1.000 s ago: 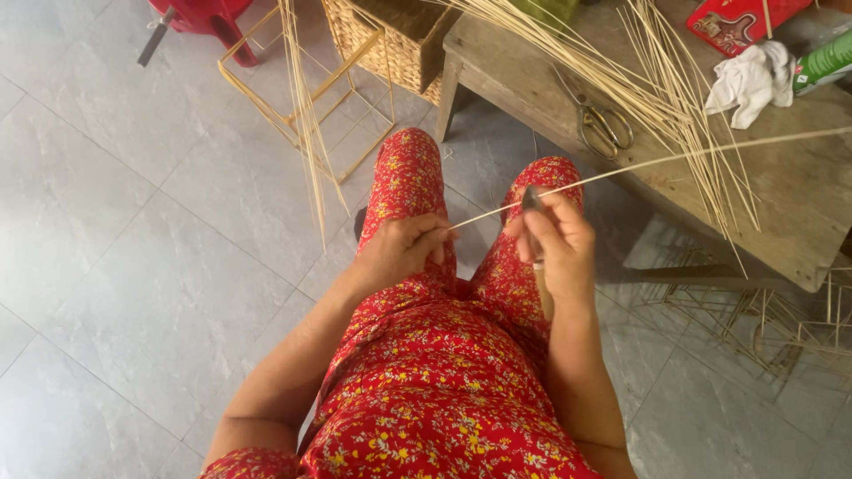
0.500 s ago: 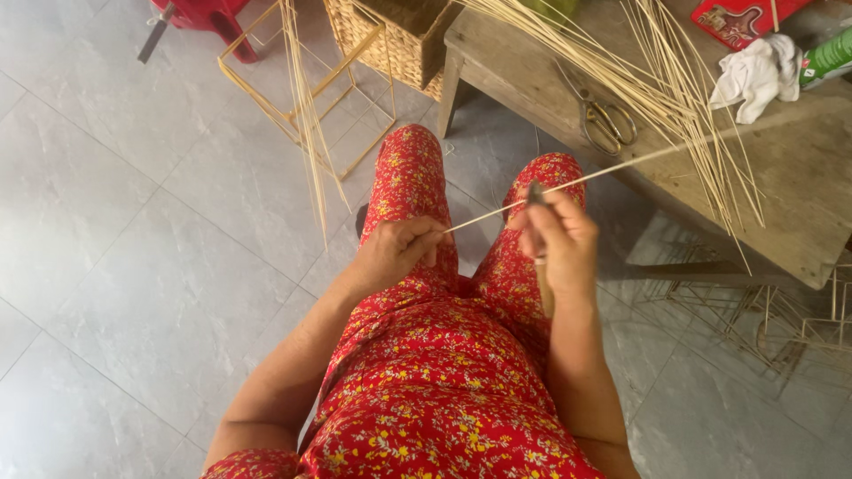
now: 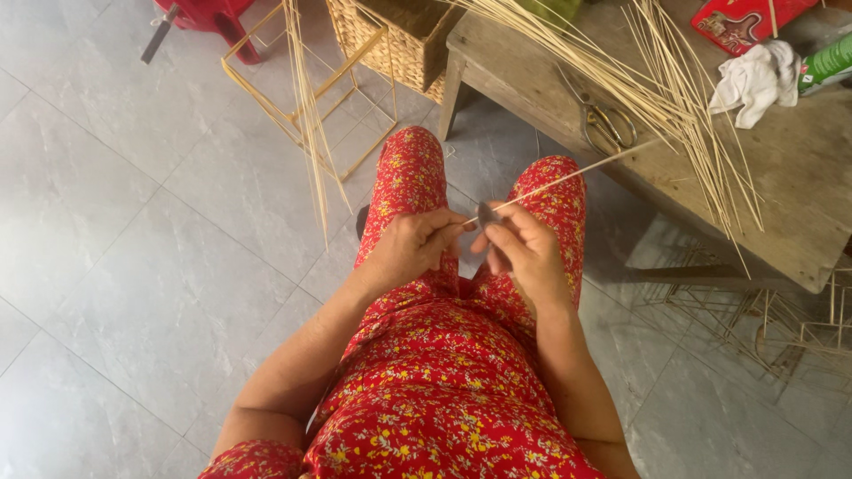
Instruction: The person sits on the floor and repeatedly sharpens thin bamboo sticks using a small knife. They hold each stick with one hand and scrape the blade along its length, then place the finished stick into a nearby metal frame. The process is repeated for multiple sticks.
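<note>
as left hand (image 3: 410, 248) pinches stick (image 3: 568, 177), right hand (image 3: 524, 253) curled

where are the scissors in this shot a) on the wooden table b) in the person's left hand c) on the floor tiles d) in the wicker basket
a: the scissors lie flat on the wooden table, beside the pile of thin sticks.

— What sort of place?
— A home craft workshop: grey tiled floor (image 3: 133, 266), worn wooden bench (image 3: 799, 177) strewn with bamboo sticks (image 3: 674, 98), scissors (image 3: 603, 120), stick frames (image 3: 302, 89), wicker basket (image 3: 382, 44).
</note>
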